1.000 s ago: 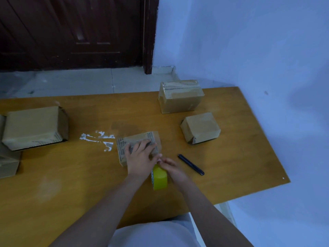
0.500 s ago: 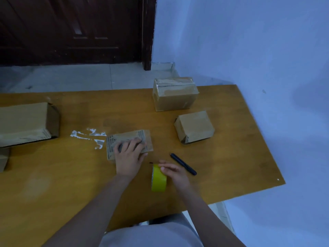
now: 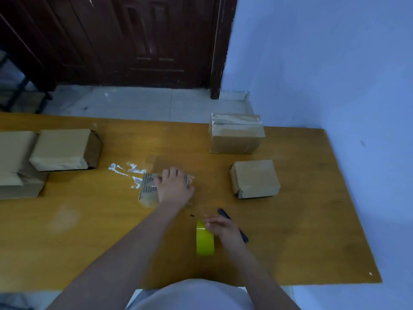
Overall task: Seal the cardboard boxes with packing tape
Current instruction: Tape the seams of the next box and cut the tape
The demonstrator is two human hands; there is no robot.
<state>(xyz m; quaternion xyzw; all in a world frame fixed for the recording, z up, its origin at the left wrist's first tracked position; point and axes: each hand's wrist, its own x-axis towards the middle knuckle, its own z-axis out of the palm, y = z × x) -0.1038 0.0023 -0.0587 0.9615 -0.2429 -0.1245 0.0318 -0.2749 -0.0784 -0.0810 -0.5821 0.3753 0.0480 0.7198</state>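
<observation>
Currently left hand [image 3: 173, 189] pressing flat on small box [image 3: 148, 190] mid-table; right hand [image 3: 224, 229] gripping yellow tape roll [image 3: 204, 239] just nearer, apparently drawing strip out. Next likely needing strip cut; pen [image 3: 234, 224] lying beside.

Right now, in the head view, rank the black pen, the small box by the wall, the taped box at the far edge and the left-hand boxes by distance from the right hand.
1. black pen, beside the right hand.
2. small box, ahead, toward the wall.
3. taped box, at the table's far edge.
4. left-hand boxes, across the table.
</observation>
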